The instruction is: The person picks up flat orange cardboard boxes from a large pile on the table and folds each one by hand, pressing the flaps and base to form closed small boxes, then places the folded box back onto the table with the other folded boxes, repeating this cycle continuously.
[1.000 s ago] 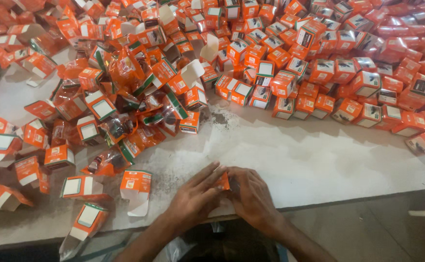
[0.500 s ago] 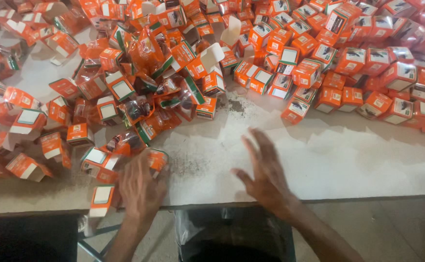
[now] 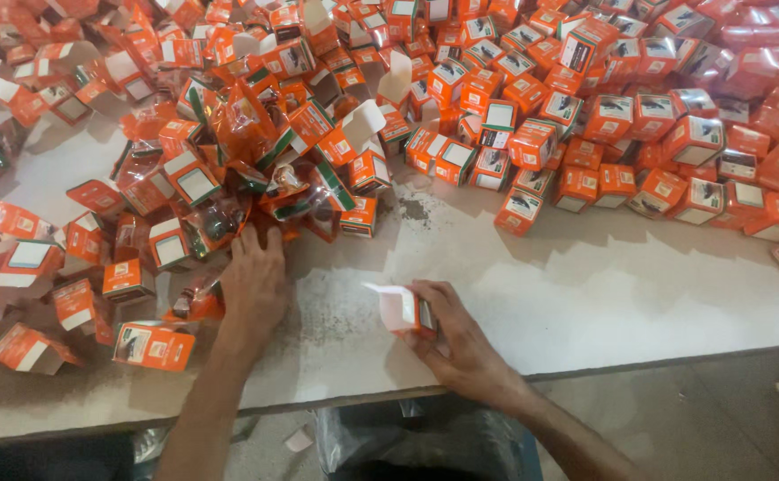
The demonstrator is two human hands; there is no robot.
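Note:
My right hand (image 3: 456, 338) grips a small orange carton (image 3: 405, 310) near the table's front edge, its white flap open and pointing left. My left hand (image 3: 252, 278) lies flat on the white table (image 3: 603, 285), fingers reaching into a cluster of clear plastic packets (image 3: 220, 218) with orange and green labels. Whether its fingers have closed on a packet is not visible. Flattened and half-open orange cartons (image 3: 154, 343) lie just left of that hand.
A wide heap of small orange boxes (image 3: 603, 134) covers the back and right of the table. More cartons (image 3: 16, 240) crowd the left edge. A dark bag-lined bin (image 3: 416, 441) stands below the table's front edge, between my arms.
My right hand has taken hold of an open carton where it was empty and spread. My left hand has moved up from the table's edge into the packets.

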